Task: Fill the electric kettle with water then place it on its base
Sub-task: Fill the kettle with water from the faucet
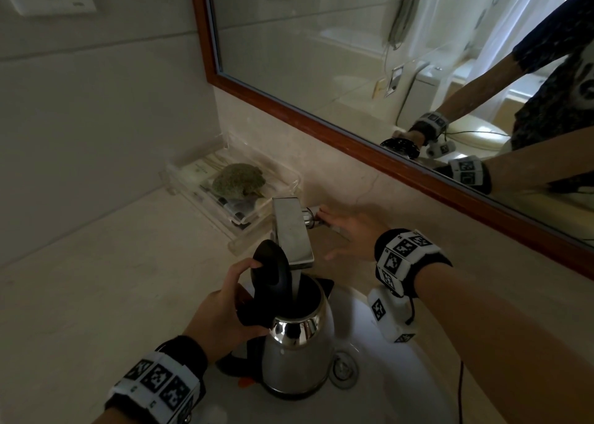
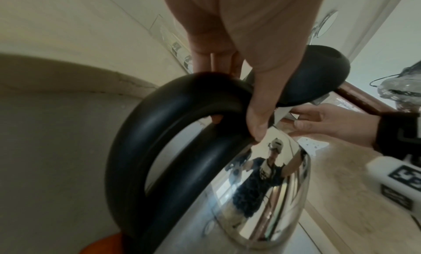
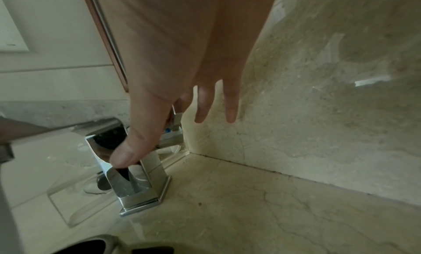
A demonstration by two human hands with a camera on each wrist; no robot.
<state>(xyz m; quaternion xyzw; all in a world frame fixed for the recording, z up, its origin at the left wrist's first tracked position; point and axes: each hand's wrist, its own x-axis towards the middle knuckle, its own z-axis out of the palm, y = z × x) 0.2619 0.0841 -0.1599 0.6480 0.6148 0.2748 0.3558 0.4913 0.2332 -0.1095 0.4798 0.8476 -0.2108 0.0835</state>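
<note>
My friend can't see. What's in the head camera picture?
A left hand holds a steel kettle by its handle under a running tap, lid open, over a white sink. The right hand touches the tap's lever.

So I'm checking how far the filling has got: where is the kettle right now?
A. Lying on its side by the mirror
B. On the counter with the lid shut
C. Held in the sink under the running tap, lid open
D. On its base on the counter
C: the left hand holds the kettle by its handle over the sink, lid up, water falling from the tap into it.
</note>
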